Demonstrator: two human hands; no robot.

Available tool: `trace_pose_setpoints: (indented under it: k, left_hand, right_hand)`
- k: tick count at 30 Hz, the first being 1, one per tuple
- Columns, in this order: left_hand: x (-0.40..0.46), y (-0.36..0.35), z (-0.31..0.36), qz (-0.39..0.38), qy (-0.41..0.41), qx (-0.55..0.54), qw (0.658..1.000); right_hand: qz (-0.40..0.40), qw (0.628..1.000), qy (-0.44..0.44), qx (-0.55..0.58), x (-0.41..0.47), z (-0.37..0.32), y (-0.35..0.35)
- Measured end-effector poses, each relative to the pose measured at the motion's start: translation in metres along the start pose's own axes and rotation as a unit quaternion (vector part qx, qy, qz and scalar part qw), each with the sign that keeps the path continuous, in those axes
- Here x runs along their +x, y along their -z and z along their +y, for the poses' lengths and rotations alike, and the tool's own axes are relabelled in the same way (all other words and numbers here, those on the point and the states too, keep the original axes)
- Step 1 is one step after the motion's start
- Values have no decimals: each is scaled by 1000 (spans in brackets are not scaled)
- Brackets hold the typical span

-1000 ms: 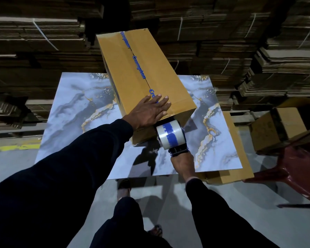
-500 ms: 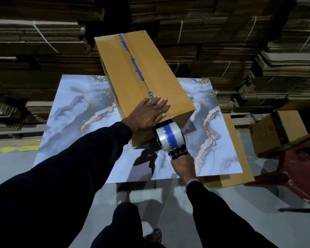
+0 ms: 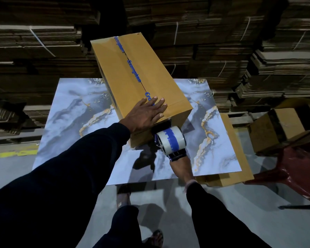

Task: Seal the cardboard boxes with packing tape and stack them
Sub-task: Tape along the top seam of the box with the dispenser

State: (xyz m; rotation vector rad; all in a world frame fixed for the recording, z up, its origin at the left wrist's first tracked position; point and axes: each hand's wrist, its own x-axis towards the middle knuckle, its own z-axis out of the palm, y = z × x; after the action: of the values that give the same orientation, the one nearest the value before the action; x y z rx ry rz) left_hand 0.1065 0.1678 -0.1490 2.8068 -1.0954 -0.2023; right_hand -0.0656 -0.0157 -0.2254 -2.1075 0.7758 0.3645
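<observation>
Right hand (image 3: 181,167): curled round the handle of a tape dispenser (image 3: 170,141), its roll against the near end face of a long cardboard box (image 3: 132,74). Left hand (image 3: 147,114): fingers spread, flat on the box's top near corner. Box: printed tape along its top seam, lying on a marble-patterned tabletop (image 3: 75,111). Behind: bundled flat cardboard stacks (image 3: 222,42). Right: red plastic chair (image 3: 297,167).

left hand (image 3: 146,114) flat on box (image 3: 132,76) | right hand (image 3: 182,167) holds tape dispenser (image 3: 170,140)
</observation>
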Motion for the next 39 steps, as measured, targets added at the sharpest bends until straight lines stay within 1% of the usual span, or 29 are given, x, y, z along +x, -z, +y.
trace_pose_setpoints:
  k: [3,5,7,9,11,15,20,23,26,28,33,35,37,38,39]
  left_hand:
    - [-1,1,-1,1,1,-7,1000]
    - [-2,2,0,3,1,-11,1000]
    - [-2,2,0,6,2,-14,1000]
    - [-2,2,0,8,1,-10,1000]
    - [-1,1,2,10,1,-4,1000]
    - [0,-1,2,13,3,2,1000]
    - [-1,-1,3,17,3,8,1000]
    - [-1,0,4,19,1,6,1000]
    - [-1,0,3,23,3,1,1000]
    - [0,-1,3,23,2,3,1000]
    - [1,-9,-3,37,-1,6,999]
    - [1,-9,-1,42,-2,6,999]
    - [1,-7,-1,44,-4,0,999]
    - [0,-7,-1,45,-6,-3,999]
    - [0,-7,-1,45,-8,-7,999]
  right_hand:
    - [-43,997,-25,59,4,13,-11]
    - [-61,996,-15,68,4,18,-10]
    - [-60,997,5,46,3,23,-8]
    - [-38,998,20,47,17,35,-9]
    - [-21,999,18,23,26,37,-7]
    - [16,999,22,-22,8,6,1]
    - [37,998,3,-56,3,-2,-6]
    - [53,995,19,-83,7,-5,-1]
    - [64,984,48,-158,12,-1,4]
    - [69,975,51,-205,17,7,7]
    - [39,982,44,-177,32,32,6]
    - [0,985,64,-159,37,44,9]
    - [-54,990,82,-102,35,54,14]
    - [-77,993,79,-49,30,58,17]
    - [-101,993,51,20,23,63,19]
